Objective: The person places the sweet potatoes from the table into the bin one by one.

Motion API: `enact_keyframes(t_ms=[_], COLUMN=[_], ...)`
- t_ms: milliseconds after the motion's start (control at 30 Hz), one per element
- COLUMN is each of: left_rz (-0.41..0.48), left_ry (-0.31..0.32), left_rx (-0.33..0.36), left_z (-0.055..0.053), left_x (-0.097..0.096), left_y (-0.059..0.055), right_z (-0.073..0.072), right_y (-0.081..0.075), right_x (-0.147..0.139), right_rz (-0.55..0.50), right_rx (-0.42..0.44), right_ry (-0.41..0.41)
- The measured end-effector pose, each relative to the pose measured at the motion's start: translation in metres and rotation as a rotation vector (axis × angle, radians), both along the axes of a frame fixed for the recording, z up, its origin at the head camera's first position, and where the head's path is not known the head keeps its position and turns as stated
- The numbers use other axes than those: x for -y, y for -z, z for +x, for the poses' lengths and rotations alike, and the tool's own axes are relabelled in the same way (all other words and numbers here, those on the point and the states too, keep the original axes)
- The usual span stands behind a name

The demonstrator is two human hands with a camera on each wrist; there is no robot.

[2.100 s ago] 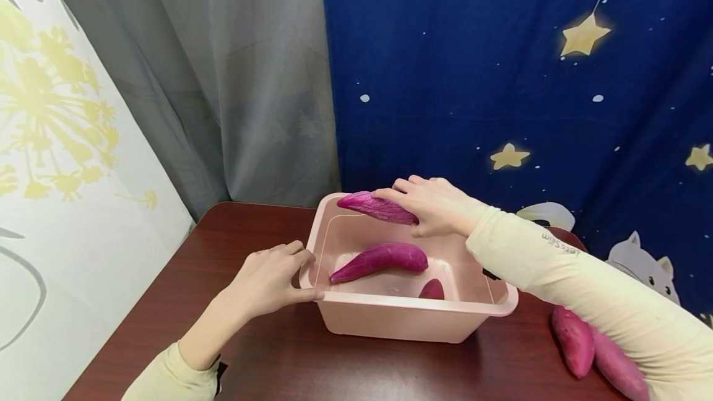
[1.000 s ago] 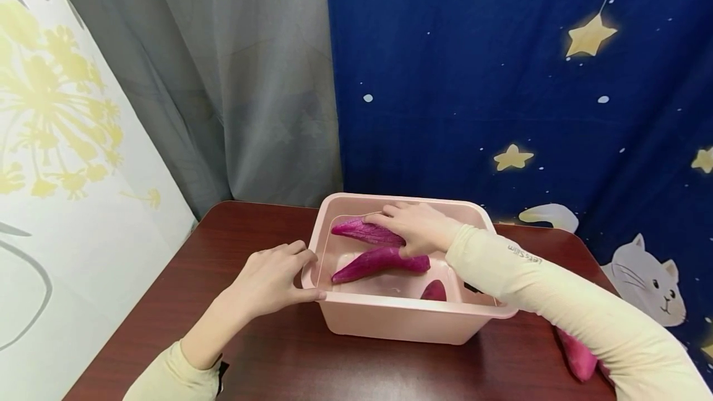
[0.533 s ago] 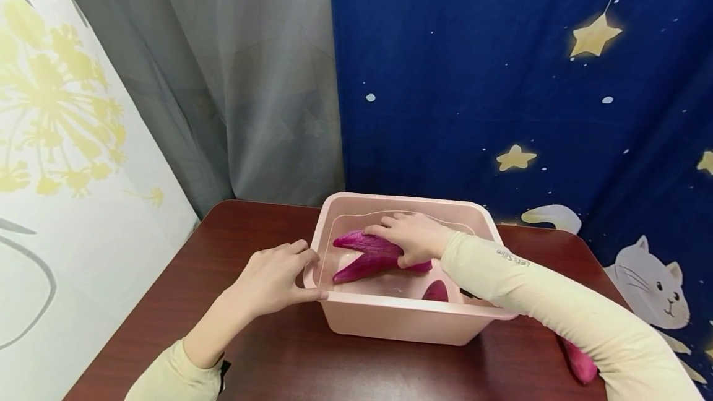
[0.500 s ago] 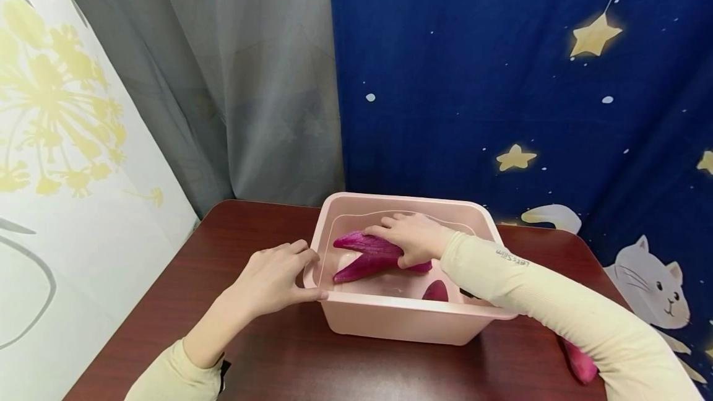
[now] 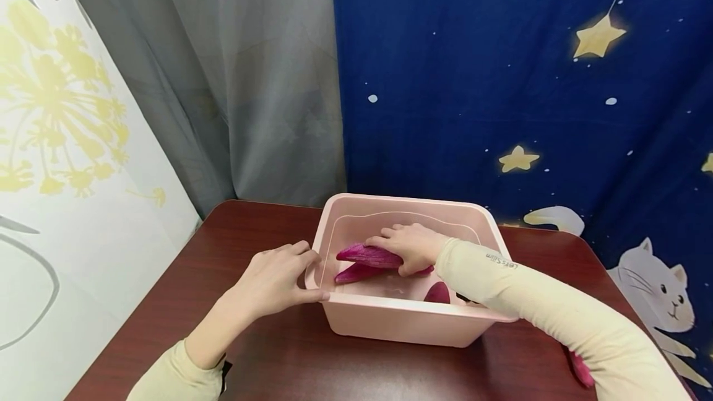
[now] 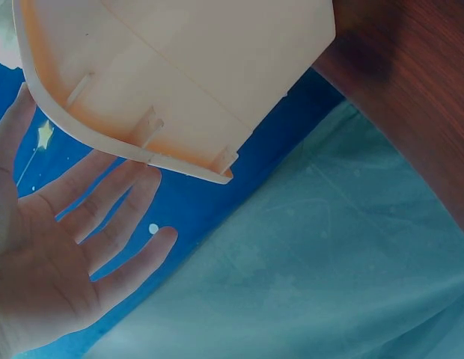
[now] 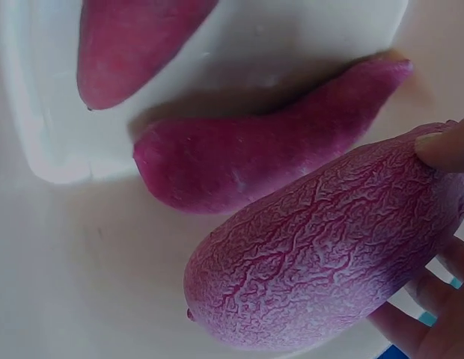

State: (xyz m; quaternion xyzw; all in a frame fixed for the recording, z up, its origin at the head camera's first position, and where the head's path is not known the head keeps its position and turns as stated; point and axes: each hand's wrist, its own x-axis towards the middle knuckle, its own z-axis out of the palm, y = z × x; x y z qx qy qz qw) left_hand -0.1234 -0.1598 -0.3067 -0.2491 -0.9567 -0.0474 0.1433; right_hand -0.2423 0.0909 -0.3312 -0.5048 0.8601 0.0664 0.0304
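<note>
Right hand [image 5: 412, 247]: reaching down inside the pink tub [image 5: 398, 323], clamped on the wrinkled sweet potato [image 7: 314, 254], with thumb on one side and fingers on the other
Wrinkled sweet potato: held lengthwise over the tub floor, partly covering the curved sweet potato [image 7: 247, 153] from above; cannot tell whether touching it
Curved sweet potato: lying on the tub floor, smooth-skinned, tapering towards the left end of the tub
Third sweet potato [image 5: 437, 293]: lying in the tub near the front wall, partly hidden by the rim, apart from the curved one
Left hand [image 5: 278, 278]: resting at the tub's near left corner, fingers apart and nearly straight, touching the rim
Sweet potato on the table [image 5: 581, 369]: lying to the right, outside the tub, mostly hidden by the right sleeve [image 5: 546, 299]
Table [image 5: 267, 351]: dark reddish brown, bearing the tub
Backdrop: hung with a grey curtain [image 5: 278, 79] and a blue star-printed curtain [image 5: 445, 91]
</note>
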Motion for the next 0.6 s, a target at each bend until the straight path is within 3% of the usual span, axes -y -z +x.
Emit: enact_keyframes(t_ms=[600], left_rz=[0.01], left_ry=[0.0], left_rx=[0.002], left_z=[0.001], left_x=[0.0], left_y=[-0.001], right_z=[-0.008], right_y=[0.027], right_x=[-0.006], right_rz=[0.027], right_rx=[0.04], right_ry=[-0.032])
